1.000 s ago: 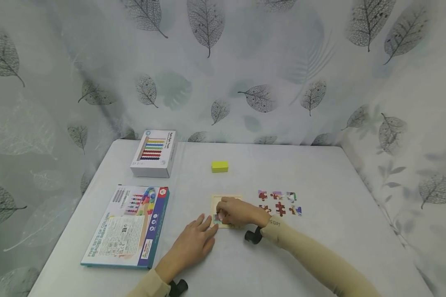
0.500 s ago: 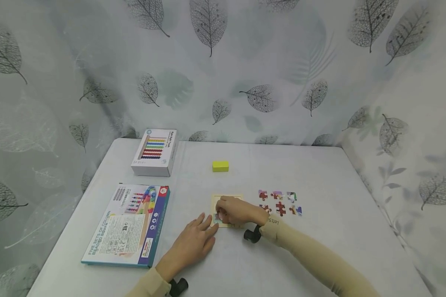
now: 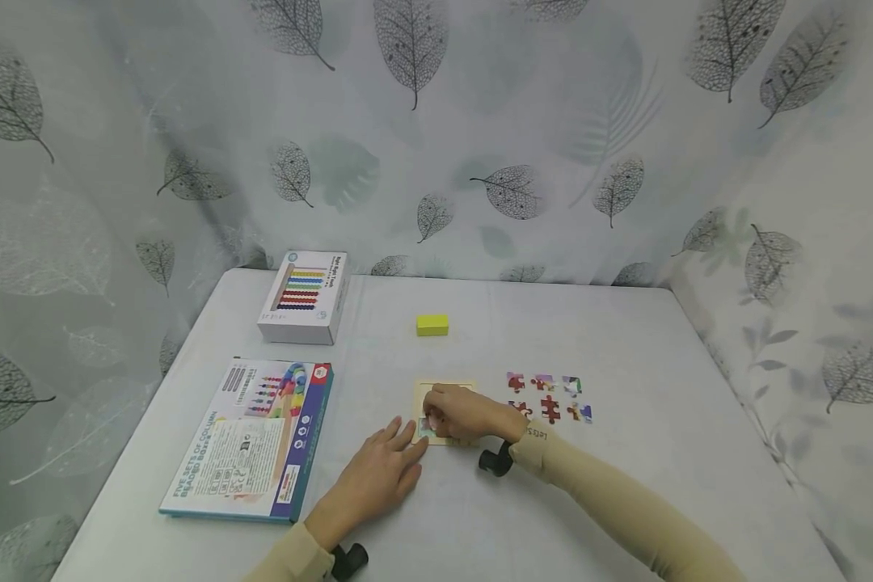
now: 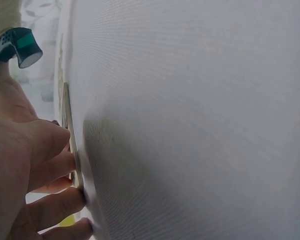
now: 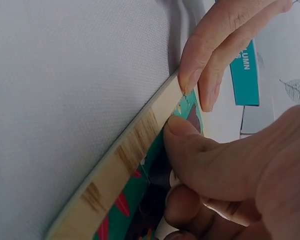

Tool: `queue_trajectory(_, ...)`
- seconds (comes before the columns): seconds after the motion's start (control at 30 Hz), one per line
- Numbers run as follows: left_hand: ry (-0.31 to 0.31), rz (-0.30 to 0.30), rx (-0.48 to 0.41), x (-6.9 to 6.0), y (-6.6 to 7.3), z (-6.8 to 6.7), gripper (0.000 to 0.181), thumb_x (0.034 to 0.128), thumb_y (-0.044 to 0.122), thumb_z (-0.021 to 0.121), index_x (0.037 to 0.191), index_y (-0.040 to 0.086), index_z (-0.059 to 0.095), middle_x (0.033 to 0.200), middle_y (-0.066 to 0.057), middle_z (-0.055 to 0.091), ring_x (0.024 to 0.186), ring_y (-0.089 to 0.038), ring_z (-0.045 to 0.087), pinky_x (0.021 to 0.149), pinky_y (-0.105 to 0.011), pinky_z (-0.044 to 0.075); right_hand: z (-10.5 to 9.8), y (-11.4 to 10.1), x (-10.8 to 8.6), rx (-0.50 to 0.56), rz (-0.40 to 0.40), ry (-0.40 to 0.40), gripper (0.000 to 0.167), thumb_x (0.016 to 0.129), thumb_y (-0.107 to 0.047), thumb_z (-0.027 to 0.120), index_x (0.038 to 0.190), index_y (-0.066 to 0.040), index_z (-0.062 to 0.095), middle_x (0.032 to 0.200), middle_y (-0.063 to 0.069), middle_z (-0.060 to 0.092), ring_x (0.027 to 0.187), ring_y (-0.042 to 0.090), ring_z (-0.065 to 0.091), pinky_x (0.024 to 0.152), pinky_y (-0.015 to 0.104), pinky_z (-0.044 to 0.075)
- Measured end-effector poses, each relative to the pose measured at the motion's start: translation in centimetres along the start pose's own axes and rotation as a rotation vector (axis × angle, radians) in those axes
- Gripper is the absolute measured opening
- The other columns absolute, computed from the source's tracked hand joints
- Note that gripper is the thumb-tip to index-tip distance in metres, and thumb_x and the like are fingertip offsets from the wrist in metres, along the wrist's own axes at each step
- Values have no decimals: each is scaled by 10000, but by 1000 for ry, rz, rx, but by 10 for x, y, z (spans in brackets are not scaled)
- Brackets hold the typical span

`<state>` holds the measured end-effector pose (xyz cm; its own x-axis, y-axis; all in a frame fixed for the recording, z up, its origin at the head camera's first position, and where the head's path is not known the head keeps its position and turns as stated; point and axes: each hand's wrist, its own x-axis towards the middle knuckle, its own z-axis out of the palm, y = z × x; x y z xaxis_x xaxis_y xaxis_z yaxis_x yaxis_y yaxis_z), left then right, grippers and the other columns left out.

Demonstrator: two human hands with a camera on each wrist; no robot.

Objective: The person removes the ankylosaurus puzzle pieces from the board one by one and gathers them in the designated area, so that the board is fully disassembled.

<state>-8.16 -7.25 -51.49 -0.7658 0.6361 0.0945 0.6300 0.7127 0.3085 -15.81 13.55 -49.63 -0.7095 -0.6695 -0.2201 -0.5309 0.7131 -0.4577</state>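
Note:
A small wooden puzzle board (image 3: 444,384) with a pale rim lies on the white table in the head view. My right hand (image 3: 466,412) bends over it, thumb and curled fingers pinching a puzzle piece low against the board; the hand hides most of that piece. Green, dark and red printed puzzle pieces (image 5: 124,205) fill the part of the board seen in the right wrist view. My left hand (image 3: 381,469) lies on the table with extended fingers, its fingertips (image 5: 190,82) touching the board's near left corner. In the left wrist view the board shows edge-on behind the fingers.
Several loose jigsaw pieces (image 3: 550,408) lie in two rows right of the board. Beyond it stands a yellow block (image 3: 432,326). A flat bead-toy box (image 3: 240,453) and a white abacus box (image 3: 305,295) sit at the left. Leaf-patterned curtain (image 3: 509,121) surrounds the table.

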Motion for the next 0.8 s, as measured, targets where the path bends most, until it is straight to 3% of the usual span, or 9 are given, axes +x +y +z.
queue_trajectory(0.4,32,27,18,-1,1,-1,343,959,245,647,1272,113,697,1391,-175,633,1326,-425,567,1046,-530,523,2,2,1,29,28,-3,244,899,-56,717,1109,-106,605,1015,4,622,906,113,578,827,284,542)
queue_trajectory(0.8,22,15,14,0,1,-1,348,962,247,643,1280,118,693,1406,-174,622,1338,-425,557,1052,-530,519,0,1,1,68,37,47,155,910,-117,720,1045,-112,643,950,-21,647,837,78,564,747,225,515)
